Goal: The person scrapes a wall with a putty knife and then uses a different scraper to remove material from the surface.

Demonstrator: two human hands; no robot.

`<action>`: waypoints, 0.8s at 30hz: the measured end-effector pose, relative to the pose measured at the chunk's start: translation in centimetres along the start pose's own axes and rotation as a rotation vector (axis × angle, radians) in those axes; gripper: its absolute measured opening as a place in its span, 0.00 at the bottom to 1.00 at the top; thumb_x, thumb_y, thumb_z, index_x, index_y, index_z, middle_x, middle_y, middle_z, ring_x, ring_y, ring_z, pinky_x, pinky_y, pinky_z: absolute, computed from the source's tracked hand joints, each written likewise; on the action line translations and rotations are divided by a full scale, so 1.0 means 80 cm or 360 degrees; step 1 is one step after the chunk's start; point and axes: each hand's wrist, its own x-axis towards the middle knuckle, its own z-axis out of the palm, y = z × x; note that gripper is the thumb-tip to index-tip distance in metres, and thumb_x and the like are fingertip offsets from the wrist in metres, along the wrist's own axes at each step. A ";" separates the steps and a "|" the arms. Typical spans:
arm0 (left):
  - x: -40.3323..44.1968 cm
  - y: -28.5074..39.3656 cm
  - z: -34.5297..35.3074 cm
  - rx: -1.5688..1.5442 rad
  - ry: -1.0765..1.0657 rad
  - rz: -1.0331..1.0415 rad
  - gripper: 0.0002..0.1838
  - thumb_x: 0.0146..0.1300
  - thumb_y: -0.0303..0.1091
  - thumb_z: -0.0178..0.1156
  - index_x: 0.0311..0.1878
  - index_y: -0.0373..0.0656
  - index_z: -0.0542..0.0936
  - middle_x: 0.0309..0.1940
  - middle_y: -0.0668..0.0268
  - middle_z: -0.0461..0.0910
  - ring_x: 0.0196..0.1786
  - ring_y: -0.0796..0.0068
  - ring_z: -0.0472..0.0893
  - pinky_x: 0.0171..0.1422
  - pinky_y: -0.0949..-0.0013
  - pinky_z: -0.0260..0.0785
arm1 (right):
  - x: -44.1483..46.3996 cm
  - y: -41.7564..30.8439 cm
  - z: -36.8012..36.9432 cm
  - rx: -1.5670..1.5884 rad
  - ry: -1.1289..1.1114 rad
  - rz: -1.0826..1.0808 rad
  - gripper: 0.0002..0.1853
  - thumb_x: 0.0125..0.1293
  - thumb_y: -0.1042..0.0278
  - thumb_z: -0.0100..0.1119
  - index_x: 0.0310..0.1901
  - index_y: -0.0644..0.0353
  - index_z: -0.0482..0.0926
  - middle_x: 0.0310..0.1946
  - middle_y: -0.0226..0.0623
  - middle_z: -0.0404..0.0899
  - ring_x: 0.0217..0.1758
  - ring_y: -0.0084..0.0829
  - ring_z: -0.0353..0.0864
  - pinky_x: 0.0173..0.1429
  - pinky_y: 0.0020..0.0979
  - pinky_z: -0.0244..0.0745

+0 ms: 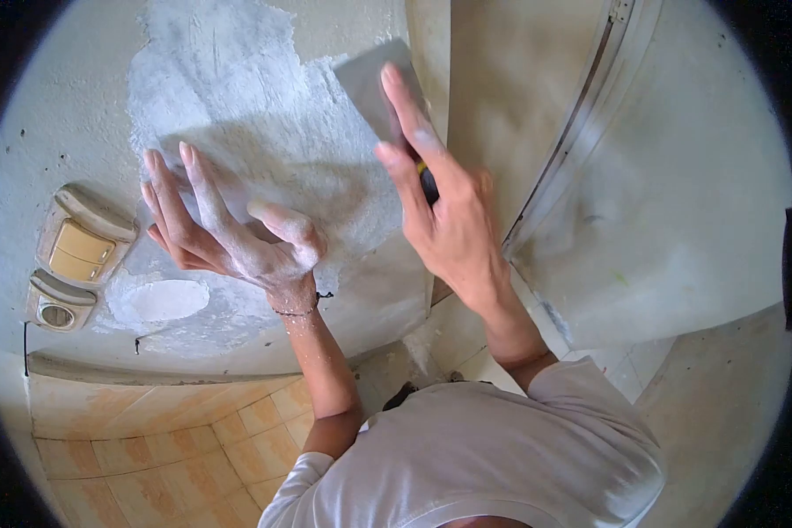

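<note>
My right hand (449, 202) is wrapped round the dark handle of a flat metal scraper (370, 79), its index finger stretched along the blade. The blade lies at the right edge of a rough white patch (229, 53) on the grey wall (79, 114). My left hand (238, 220), dusted with white powder, is spread over the lower part of that patch with its fingers apart and nothing held. A thin dark cord circles the left wrist.
A yellowish light switch (81, 251) and a round socket (56, 314) sit on the wall at the left. Orange-beige tiles (150, 475) lie at the lower left. To the right stand a door frame (563, 132) and a pale panel (678, 202).
</note>
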 end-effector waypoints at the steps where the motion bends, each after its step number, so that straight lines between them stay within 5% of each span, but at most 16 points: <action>1: -0.002 -0.002 -0.002 0.0027 -0.0034 0.0026 0.35 0.69 0.49 0.42 0.75 0.41 0.73 0.75 0.47 0.69 0.78 0.47 0.66 0.83 0.44 0.48 | -0.002 -0.002 0.001 -0.0061 -0.0026 0.0064 0.26 0.80 0.70 0.54 0.77 0.60 0.67 0.75 0.43 0.70 0.75 0.44 0.73 0.70 0.35 0.75; 2: -0.004 -0.005 -0.004 0.0065 -0.0069 0.0047 0.35 0.76 0.54 0.39 0.75 0.40 0.72 0.76 0.47 0.67 0.78 0.47 0.66 0.82 0.43 0.50 | -0.007 0.001 0.002 -0.0056 -0.0034 0.0047 0.26 0.80 0.70 0.54 0.77 0.60 0.67 0.75 0.43 0.70 0.75 0.44 0.73 0.70 0.35 0.75; 5: -0.002 -0.009 -0.002 -0.0041 -0.0038 0.0097 0.36 0.76 0.54 0.39 0.75 0.39 0.72 0.75 0.46 0.67 0.78 0.46 0.66 0.82 0.42 0.50 | -0.018 0.007 0.005 -0.0093 -0.0077 0.0098 0.27 0.80 0.69 0.54 0.78 0.57 0.67 0.76 0.43 0.70 0.72 0.44 0.76 0.64 0.33 0.79; 10: -0.004 -0.006 -0.005 0.0047 -0.0069 0.0031 0.37 0.77 0.57 0.38 0.75 0.39 0.72 0.76 0.47 0.67 0.79 0.46 0.65 0.82 0.41 0.49 | -0.019 0.002 0.003 -0.0245 -0.0021 0.0109 0.27 0.81 0.68 0.52 0.78 0.54 0.66 0.75 0.39 0.71 0.56 0.44 0.89 0.43 0.31 0.81; 16: -0.002 0.000 -0.005 0.0084 -0.0077 0.0021 0.35 0.78 0.54 0.38 0.75 0.39 0.72 0.76 0.48 0.67 0.79 0.47 0.64 0.81 0.44 0.50 | -0.014 -0.011 0.006 -0.0160 -0.0074 0.0357 0.27 0.81 0.68 0.52 0.79 0.53 0.66 0.74 0.39 0.72 0.48 0.46 0.91 0.41 0.32 0.81; 20: -0.001 -0.001 -0.003 0.0036 -0.0031 0.0004 0.35 0.78 0.55 0.38 0.75 0.39 0.71 0.76 0.48 0.67 0.79 0.47 0.64 0.81 0.45 0.50 | -0.023 0.010 0.011 -0.0249 -0.0001 0.0102 0.27 0.81 0.67 0.52 0.79 0.52 0.66 0.74 0.39 0.72 0.48 0.46 0.91 0.41 0.33 0.81; 22: -0.001 0.001 -0.003 0.0021 -0.0021 -0.0003 0.35 0.78 0.55 0.38 0.75 0.40 0.71 0.76 0.48 0.67 0.79 0.47 0.64 0.81 0.45 0.50 | -0.015 0.016 0.021 -0.0168 0.0115 0.0017 0.32 0.81 0.60 0.54 0.82 0.47 0.58 0.22 0.51 0.78 0.13 0.41 0.69 0.22 0.40 0.67; 23: -0.001 0.002 -0.003 0.0029 -0.0021 -0.0006 0.35 0.78 0.54 0.38 0.75 0.40 0.71 0.76 0.48 0.67 0.79 0.47 0.64 0.81 0.45 0.50 | -0.017 0.012 0.018 -0.0173 0.0122 0.0024 0.32 0.81 0.60 0.54 0.82 0.47 0.58 0.22 0.51 0.78 0.13 0.41 0.69 0.22 0.40 0.67; 24: 0.001 0.002 -0.002 0.0039 -0.0012 -0.0008 0.34 0.78 0.54 0.39 0.75 0.40 0.71 0.76 0.48 0.67 0.79 0.48 0.64 0.81 0.45 0.50 | -0.017 0.004 0.013 -0.0191 0.0062 0.0118 0.29 0.81 0.64 0.53 0.80 0.51 0.62 0.48 0.45 0.75 0.31 0.44 0.80 0.32 0.37 0.74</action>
